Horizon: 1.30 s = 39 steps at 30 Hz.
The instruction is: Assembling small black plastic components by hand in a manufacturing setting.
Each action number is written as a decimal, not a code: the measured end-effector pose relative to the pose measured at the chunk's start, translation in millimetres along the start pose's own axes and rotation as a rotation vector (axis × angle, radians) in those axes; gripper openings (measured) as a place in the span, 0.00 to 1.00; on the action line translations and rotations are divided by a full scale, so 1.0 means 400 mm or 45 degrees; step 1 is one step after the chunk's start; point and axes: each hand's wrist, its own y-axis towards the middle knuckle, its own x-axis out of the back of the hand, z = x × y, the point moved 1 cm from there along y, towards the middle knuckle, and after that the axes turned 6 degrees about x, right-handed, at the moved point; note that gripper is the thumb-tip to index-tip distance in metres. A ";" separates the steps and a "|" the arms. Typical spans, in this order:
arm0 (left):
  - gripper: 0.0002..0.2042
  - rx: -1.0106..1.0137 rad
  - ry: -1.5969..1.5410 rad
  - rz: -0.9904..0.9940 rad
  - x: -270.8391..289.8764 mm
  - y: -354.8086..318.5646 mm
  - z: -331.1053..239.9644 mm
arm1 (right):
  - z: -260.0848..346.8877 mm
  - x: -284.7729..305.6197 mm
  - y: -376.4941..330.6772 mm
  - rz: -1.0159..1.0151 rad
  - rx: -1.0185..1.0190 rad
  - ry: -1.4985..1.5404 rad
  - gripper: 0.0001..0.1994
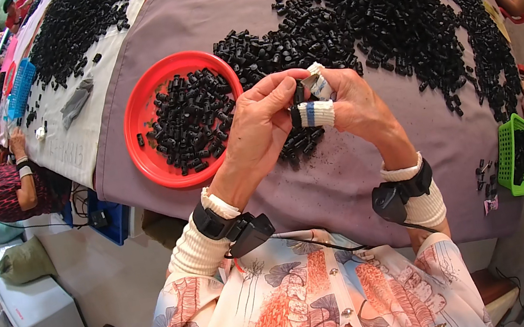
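At left, a round red plastic basin (133, 136) of small black pieces (194, 116) sits on the mauve cloth-covered surface (176, 31), just beside the left hand (260, 120), whose thumb and forefinger pinch a short black cylinder (298, 93). That cylinder lies between the hands, the left one nearer, its long axis pointing roughly away from the body (partly hidden, so its tilt is uncertain). Beyond it, the right hand (357, 105) angles inward, fingers curled in white, blue-striped knitted covers (320, 114); whether it grips too, I cannot tell.
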 end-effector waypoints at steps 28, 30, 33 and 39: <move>0.08 -0.502 1.037 -0.662 0.133 -0.073 -0.135 | -0.028 0.033 0.010 -0.080 -0.075 0.029 0.13; 0.07 -0.653 1.311 -0.813 0.167 -0.090 -0.147 | -0.035 0.039 0.004 -0.089 -0.070 0.082 0.13; 0.06 -0.697 1.436 -0.706 0.146 -0.072 -0.108 | -0.041 0.041 0.002 -0.082 -0.065 0.121 0.12; 0.10 -0.664 2.137 -0.506 0.134 0.024 0.038 | -0.036 0.031 -0.005 -0.127 -0.006 0.137 0.06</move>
